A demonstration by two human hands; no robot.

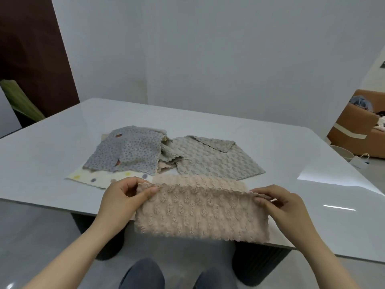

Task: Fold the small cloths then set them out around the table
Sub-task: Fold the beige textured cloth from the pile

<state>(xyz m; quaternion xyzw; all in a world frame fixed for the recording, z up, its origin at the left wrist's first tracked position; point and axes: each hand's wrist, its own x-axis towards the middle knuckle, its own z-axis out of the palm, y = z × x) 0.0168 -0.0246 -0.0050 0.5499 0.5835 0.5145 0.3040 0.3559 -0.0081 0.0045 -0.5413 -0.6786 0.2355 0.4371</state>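
Both hands, left (121, 197) and right (277, 202), pinch the pink cloth's (200, 213) top corners at the bench's (312, 215) near edge. It looks soft, light and limp. Corner grips suit it best.

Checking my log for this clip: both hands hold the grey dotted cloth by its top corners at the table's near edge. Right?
Not quite: the head view shows the left hand and right hand holding the pink cloth; the grey dotted cloth lies farther back.
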